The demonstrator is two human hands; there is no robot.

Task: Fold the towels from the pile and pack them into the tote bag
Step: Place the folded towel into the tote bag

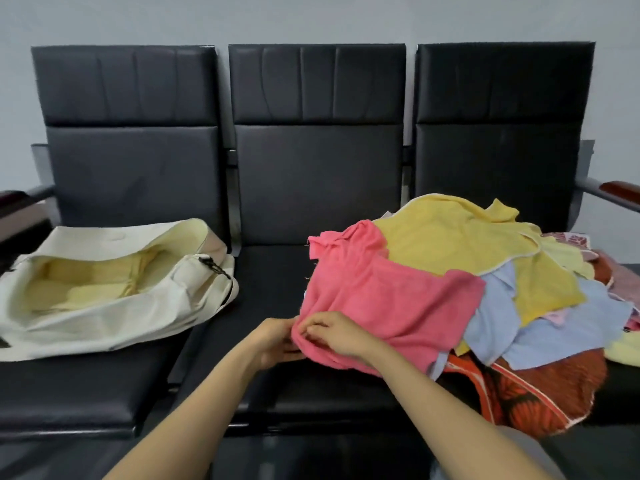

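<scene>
The near edge of the pink towel (391, 299) is pinched by the left grip (273, 342) and the right grip (337, 336), close together. With its far end lying on the pile (519, 289) on the bench (263, 282), neighbouring towels could be dragged off when it is lifted. Farther left, the tote bag (104, 317) lies slumped open; its mouth may collapse.

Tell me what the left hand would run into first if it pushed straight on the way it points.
The pink towel: the left hand grips its near edge beside the right hand, so it would likely push into that cloth at once.
</scene>
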